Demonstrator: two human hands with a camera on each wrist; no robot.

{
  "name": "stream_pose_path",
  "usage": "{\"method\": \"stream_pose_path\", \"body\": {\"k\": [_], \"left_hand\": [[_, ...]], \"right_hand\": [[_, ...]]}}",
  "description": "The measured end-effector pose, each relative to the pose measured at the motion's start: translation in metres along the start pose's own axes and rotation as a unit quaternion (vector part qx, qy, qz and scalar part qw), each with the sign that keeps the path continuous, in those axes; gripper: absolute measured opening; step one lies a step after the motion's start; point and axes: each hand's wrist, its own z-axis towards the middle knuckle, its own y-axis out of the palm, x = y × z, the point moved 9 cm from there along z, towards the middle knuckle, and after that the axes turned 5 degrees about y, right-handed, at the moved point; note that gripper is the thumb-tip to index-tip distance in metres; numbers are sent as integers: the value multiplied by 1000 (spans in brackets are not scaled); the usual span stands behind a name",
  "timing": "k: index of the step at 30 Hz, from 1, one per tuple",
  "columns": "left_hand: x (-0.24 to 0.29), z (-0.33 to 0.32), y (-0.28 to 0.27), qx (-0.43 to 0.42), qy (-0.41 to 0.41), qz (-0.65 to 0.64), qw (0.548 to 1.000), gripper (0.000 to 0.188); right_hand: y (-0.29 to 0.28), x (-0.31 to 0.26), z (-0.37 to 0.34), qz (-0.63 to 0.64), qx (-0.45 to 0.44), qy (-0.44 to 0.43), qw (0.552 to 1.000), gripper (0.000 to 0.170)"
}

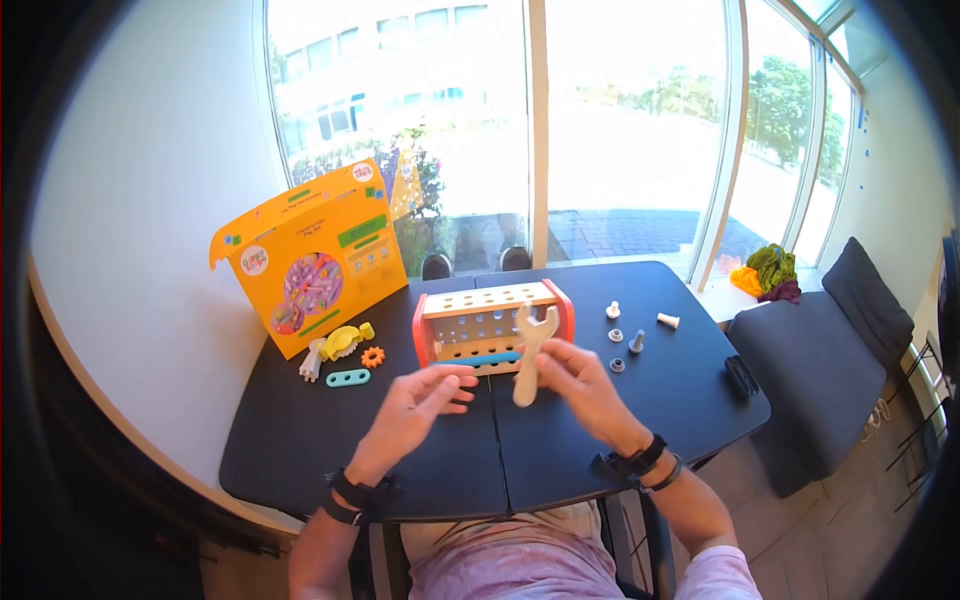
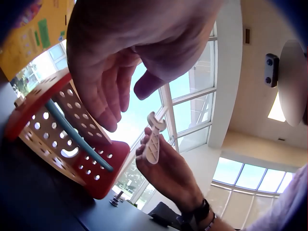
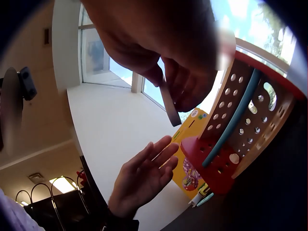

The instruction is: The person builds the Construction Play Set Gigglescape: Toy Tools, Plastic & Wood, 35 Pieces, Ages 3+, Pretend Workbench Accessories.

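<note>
Between thumb and fingers, my right hand (image 1: 590, 395) pinches a pale wooden toy wrench (image 1: 526, 372), its forked end pointing up and away. My left hand (image 1: 408, 412) is held out beside it with nothing in its grasp, fingers slightly bent and the thumb apart. Just beyond both hands stands a wooden toy toolbox (image 1: 490, 299) with red end panels and rows of holes. A blue bar (image 2: 72, 127) spans it from one red end to the other. In the left wrist view the wrench shows a crosshatched handle.
On the right lie several toy bolts and nuts (image 1: 636, 342) and a black case (image 1: 741, 376). At the left are a yellow toy piece (image 1: 345, 341), an orange gear (image 1: 373, 357) and a teal strip (image 1: 348, 378). Behind them stands a yellow box (image 1: 320, 255); a dark chair (image 1: 825, 370) adjoins the table.
</note>
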Motion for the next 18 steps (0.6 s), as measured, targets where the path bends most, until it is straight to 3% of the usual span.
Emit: {"method": "stream_pose_path", "body": {"k": [3,7,13,16,18], "left_hand": [[-8,-8,31,-62,-36,-65,995,46],[-17,-14,43,-96,-53,-73,991,48],[-33,-20,38,-125,-98,-112,981,43],[-35,-24,41,-143,-115,-161,970,44],[-36,-27,42,-145,-117,-201,962,47]], "right_hand": [[31,11,-6,59,-39,34,997,32],[30,21,-9,51,-8,49,997,29],[29,24,-8,-79,-28,0,996,26],[32,25,-10,-49,-63,52,995,24],[27,15,-11,-139,-51,24,989,24]]}}
